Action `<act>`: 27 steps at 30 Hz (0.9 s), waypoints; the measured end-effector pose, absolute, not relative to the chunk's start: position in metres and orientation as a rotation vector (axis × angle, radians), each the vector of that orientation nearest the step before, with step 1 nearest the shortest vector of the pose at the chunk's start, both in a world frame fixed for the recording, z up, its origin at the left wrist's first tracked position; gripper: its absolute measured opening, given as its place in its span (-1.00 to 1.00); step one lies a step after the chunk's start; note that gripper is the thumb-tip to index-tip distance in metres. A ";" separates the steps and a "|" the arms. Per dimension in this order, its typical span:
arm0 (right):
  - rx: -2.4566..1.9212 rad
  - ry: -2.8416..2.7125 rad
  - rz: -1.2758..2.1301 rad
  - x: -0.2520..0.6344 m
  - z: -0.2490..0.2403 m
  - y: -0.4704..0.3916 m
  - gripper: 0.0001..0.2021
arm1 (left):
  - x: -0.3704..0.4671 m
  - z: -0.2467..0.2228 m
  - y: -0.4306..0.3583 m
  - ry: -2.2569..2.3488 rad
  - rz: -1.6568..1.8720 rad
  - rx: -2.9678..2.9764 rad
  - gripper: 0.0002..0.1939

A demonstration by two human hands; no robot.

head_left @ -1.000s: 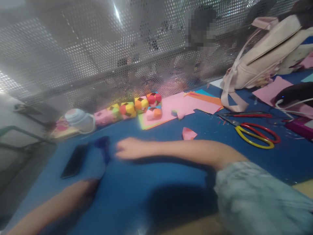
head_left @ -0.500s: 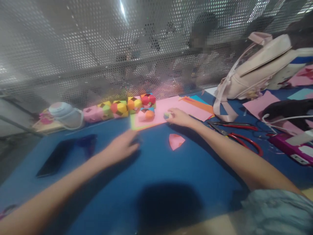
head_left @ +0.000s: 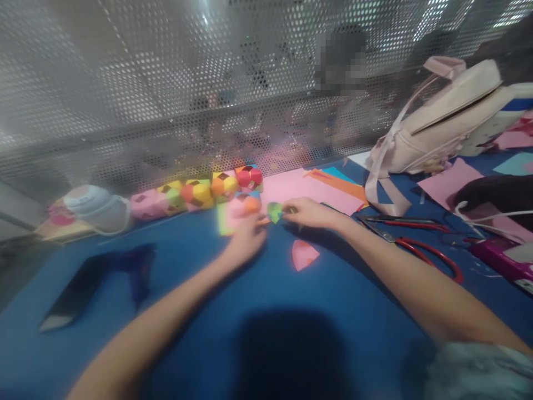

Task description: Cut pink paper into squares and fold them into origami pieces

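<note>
Over the blue table, my right hand (head_left: pixel 306 214) pinches a small green folded paper piece (head_left: pixel 275 212) with a bit of blue at its edge. My left hand (head_left: pixel 250 236) is closed on the piece's left side; its fingertips meet the edge, though blur softens the grip. A pink folded paper piece (head_left: pixel 305 255) lies on the table just below my right hand. Behind my left hand sits a pink and orange paper ball (head_left: pixel 245 205), on a stack of coloured sheets. Pink paper (head_left: pixel 316 189) spreads behind both hands.
A row of paper balls (head_left: pixel 195 193) runs along the perforated metal screen (head_left: pixel 166 100). Red-handled scissors (head_left: pixel 428 258) lie right of my arm, near a pale backpack (head_left: pixel 449 116). A dark phone (head_left: pixel 79 286) and a white rounded container (head_left: pixel 94 205) are at left.
My left hand has moved right and up to the green piece, from an open pose over the table. My right hand has brought the piece slightly nearer. The view has shifted a little.
</note>
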State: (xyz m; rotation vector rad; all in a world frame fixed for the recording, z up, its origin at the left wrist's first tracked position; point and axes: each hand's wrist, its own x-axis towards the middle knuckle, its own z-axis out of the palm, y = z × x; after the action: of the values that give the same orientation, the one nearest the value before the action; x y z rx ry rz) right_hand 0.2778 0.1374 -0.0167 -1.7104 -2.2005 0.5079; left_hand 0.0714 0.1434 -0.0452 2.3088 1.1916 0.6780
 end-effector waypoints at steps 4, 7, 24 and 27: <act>-1.946 -2.209 0.413 0.288 -0.006 0.133 -0.73 | 0.096 -0.046 0.153 1.195 0.753 2.355 -0.64; -2.031 -2.274 0.386 0.285 -0.001 0.127 -0.67 | 0.115 -0.048 0.160 1.242 0.767 2.385 -0.61; -1.874 -2.480 0.596 0.317 0.005 0.128 -0.51 | 0.123 -0.050 0.169 1.277 0.730 2.546 -0.58; -1.850 -2.551 0.673 0.313 0.004 0.128 -0.54 | 0.100 -0.049 0.156 1.245 0.755 2.564 -0.57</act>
State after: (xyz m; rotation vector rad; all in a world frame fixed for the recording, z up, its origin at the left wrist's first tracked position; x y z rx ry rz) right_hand 0.3128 0.1284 0.0037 -1.8504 -2.5511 0.6726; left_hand 0.0997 0.1556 -0.0485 2.5636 1.2450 0.7552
